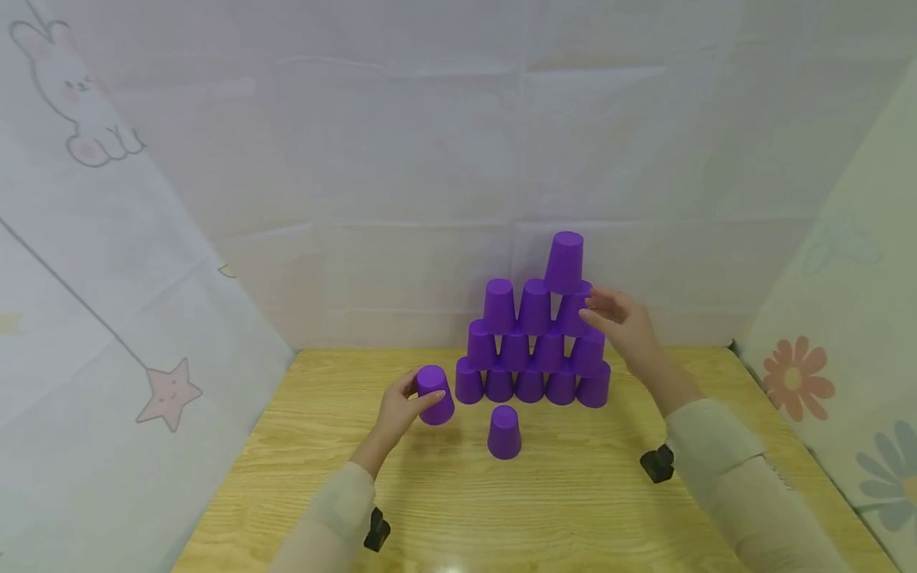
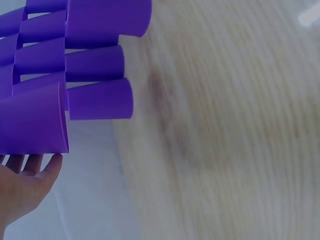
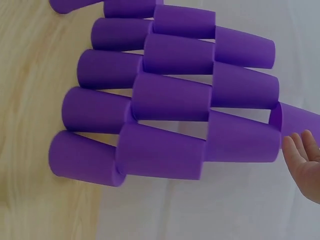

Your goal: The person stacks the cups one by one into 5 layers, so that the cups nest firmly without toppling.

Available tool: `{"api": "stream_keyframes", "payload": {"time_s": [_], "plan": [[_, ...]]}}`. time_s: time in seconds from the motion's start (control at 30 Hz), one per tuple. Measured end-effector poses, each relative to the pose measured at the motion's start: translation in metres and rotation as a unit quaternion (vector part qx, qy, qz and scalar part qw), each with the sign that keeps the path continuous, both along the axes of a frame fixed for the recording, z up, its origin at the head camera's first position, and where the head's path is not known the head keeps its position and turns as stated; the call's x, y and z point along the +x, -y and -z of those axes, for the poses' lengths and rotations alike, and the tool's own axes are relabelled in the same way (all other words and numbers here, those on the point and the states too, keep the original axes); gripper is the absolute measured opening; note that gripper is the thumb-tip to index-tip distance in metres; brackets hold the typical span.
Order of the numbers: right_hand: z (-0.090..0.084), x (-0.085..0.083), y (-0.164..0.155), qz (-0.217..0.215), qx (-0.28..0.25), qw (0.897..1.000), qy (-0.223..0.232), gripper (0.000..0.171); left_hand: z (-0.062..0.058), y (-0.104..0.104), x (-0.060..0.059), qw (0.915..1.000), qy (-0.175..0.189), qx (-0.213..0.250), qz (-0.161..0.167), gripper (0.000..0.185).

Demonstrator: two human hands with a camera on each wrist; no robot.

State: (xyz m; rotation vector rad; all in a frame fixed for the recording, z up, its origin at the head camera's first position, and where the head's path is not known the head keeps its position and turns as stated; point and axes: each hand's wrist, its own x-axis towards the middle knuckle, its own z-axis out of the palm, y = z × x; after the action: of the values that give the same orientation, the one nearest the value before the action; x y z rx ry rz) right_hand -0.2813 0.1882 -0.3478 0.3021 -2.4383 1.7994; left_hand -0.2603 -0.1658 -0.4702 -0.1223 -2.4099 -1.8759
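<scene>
Head view: left hand (image 1: 398,411) grips a purple cup (image 1: 435,394) w/ fingers curled round it, just left of the cup pyramid (image 1: 533,342); right hand (image 1: 622,322), fingers relaxed and apart, sits beside the pyramid's right edge near the top cup (image 1: 564,262). A lone cup (image 1: 505,432) stands in front; bare table (image 1: 573,509) toward the near edge. Left wrist view: cup (image 2: 32,120) against fingers (image 2: 30,165). Right wrist view: fingertips (image 3: 300,150) near the stack, contact unclear.

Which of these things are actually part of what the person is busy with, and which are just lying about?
In use:
- stacked pyramid of purple plastic cups
- purple plastic cup gripped by the left hand
- lone upside-down purple cup in front
- right hand, open beside the pyramid

Just there:
- light wooden table
- white cartoon-printed cloth backdrop
</scene>
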Motion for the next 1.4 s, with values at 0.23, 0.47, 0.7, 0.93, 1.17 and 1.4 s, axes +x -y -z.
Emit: {"api": "stream_keyframes", "payload": {"time_s": [0.23, 0.47, 0.7, 0.93, 1.17, 1.4], "plan": [[0.022, 0.006, 0.004, -0.002, -0.014, 1.000, 0.009, 0.058, -0.016, 0.008, -0.014, 0.9997, 0.000, -0.020, -0.011, 0.053], [0.047, 0.009, 0.007, -0.003, -0.031, 0.999, 0.020, 0.056, -0.031, 0.013, -0.025, 0.9995, -0.012, -0.030, -0.008, 0.055], [0.079, 0.014, 0.015, -0.017, -0.013, 0.999, 0.046, 0.059, -0.051, 0.014, -0.035, 0.9995, -0.012, -0.028, 0.011, 0.053], [0.109, 0.020, 0.030, -0.025, -0.022, 0.997, 0.070, 0.056, -0.075, 0.010, -0.048, 0.9991, -0.014, -0.039, 0.014, 0.056], [0.131, 0.021, 0.045, -0.030, -0.011, 0.996, 0.087, 0.055, -0.099, 0.000, -0.056, 0.9996, -0.015, -0.021, 0.012, 0.056], [0.153, 0.024, 0.059, -0.040, 0.015, 0.995, 0.091, 0.053, -0.111, -0.001, -0.068, 0.9995, -0.027, -0.019, 0.005, 0.060]]}}
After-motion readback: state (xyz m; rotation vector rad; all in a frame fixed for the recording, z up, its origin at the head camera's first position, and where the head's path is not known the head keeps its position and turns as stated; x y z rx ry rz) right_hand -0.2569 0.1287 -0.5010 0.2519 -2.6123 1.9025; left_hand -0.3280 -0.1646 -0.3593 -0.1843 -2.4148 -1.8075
